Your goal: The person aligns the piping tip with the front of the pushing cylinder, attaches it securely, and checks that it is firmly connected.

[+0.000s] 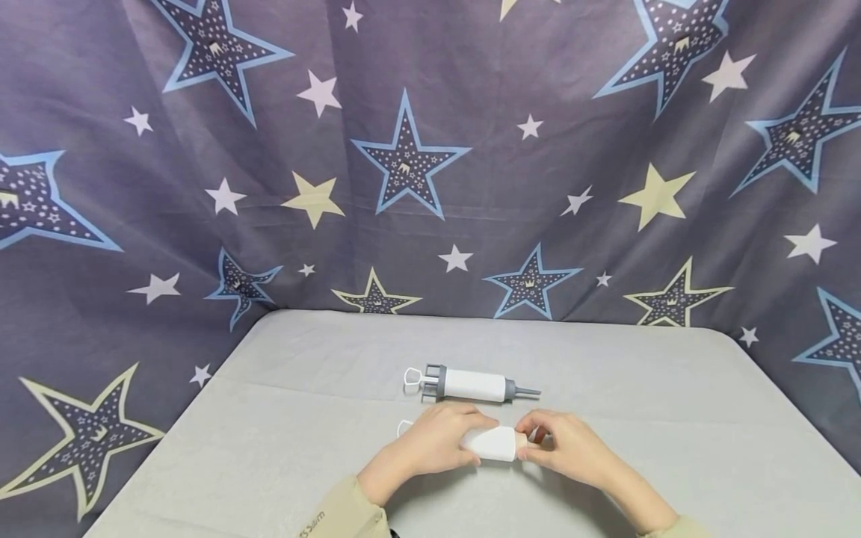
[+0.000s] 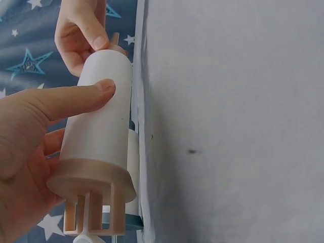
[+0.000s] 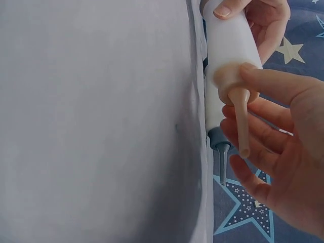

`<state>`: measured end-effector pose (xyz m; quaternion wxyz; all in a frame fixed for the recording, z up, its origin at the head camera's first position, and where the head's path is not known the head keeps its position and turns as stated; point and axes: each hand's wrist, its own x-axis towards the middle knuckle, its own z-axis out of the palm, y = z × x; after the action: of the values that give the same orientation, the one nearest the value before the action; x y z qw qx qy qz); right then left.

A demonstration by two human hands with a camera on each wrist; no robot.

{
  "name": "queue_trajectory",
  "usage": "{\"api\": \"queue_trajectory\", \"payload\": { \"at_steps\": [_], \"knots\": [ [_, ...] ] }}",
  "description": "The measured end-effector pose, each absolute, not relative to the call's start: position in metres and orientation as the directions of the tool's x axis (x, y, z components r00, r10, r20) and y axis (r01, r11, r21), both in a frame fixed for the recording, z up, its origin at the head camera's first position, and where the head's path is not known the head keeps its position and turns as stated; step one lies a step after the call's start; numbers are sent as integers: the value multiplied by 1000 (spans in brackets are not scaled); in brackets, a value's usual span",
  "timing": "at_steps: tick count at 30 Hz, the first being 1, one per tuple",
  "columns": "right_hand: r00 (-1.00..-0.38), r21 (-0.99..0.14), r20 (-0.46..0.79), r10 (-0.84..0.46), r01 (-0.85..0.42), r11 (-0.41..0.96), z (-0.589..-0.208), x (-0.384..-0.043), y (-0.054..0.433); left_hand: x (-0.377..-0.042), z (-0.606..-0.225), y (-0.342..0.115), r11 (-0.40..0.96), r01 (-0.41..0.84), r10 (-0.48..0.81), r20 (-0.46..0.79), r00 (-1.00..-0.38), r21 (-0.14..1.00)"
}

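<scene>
A white icing syringe [image 1: 494, 444] with beige fittings lies sideways between both hands over the table. My left hand [image 1: 436, 439] grips its white barrel [image 2: 101, 129], thumb across the top, as the left wrist view shows. Behind that hand, at the plunger end, is the beige collar [image 2: 93, 174] with its open frame. My right hand [image 1: 572, 448] pinches the beige nozzle cap [image 3: 232, 81] between thumb and fingers where it meets the barrel. The narrow beige tip [image 3: 242, 126] points out past the fingers in the right wrist view.
A second icing syringe [image 1: 474, 385], white with grey fittings, lies just beyond the hands, its tip toward the right. Both are on a table with a light grey cloth [image 1: 303, 463]. A star-printed curtain [image 1: 498, 187] hangs behind and at the sides.
</scene>
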<state>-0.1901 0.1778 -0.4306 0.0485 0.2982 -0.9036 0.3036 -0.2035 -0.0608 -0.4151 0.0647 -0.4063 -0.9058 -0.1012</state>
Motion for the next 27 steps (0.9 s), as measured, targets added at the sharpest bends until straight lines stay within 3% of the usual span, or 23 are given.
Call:
{"api": "queue_trajectory", "payload": {
  "at_steps": [14,27],
  "knots": [
    [-839,-536,174,-516,-521,665,-431,-190,178,-203,-418,-58,647,750,734,153,-661,138],
    [-841,-531,165,-516,-516,672,-430,-190,177,-204,-421,-57,652,743,728,149,-669,151]
  ]
}}
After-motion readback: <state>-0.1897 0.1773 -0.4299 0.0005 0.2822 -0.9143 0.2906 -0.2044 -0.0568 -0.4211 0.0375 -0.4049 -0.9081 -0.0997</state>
